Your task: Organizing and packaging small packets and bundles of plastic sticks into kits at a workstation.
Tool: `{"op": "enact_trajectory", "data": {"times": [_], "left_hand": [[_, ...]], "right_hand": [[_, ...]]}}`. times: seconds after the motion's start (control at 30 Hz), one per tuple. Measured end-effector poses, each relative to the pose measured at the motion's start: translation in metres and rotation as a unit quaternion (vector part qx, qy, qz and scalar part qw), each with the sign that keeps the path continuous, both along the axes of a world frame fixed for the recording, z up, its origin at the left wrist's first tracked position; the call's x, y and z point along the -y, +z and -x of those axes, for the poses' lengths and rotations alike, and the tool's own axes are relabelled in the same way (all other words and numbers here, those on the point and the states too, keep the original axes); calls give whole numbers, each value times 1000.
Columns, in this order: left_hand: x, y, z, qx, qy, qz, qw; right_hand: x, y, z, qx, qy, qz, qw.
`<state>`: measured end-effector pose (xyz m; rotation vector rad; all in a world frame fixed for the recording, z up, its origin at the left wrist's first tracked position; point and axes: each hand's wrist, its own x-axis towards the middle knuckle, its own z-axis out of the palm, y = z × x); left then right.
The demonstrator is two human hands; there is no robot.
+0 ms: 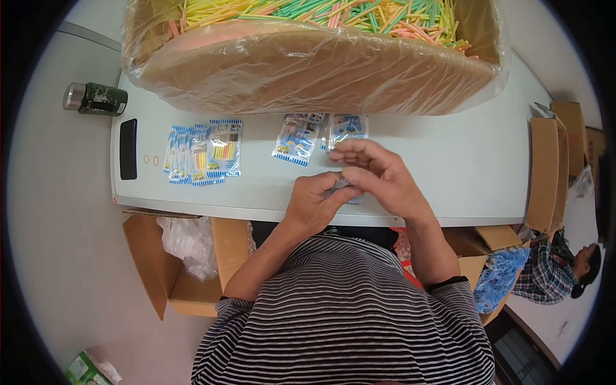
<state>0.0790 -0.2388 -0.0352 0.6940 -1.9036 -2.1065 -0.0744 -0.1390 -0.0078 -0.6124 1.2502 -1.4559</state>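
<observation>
At the table's near edge, my left hand (314, 203) is closed, pinching a small clear plastic packet (342, 185) between thumb and fingers. Much of that packet is hidden by the hands. My right hand (383, 179) is just beside it, its thumb at the packet's upper edge and its curved fingers held apart from the thumb. Beyond the hands lie flat blue-and-white printed packets (298, 138), with another printed packet (348, 125) to their right. Farther left, a fanned row of packets (223, 149) shows yellow and pink sticks inside.
A large plastic-lined carton (321, 74) of thin coloured sticks (333, 14) spans the table's far side. At left are a dark flask (96, 98), a black phone (128, 149) and rubber bands (156, 161). Open cartons (192, 298) stand below; another person (552, 273) is at right.
</observation>
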Motion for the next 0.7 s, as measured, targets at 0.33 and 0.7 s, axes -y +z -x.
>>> {"op": "enact_trajectory", "data": {"times": [0.33, 0.7], "left_hand": [[12, -15, -17, -132, 59, 241, 960], [11, -4, -43, -7, 169, 256, 952]], "right_hand": [[-22, -11, -3, -285, 32, 24, 958], [-13, -30, -25, -67, -24, -11, 997]]}}
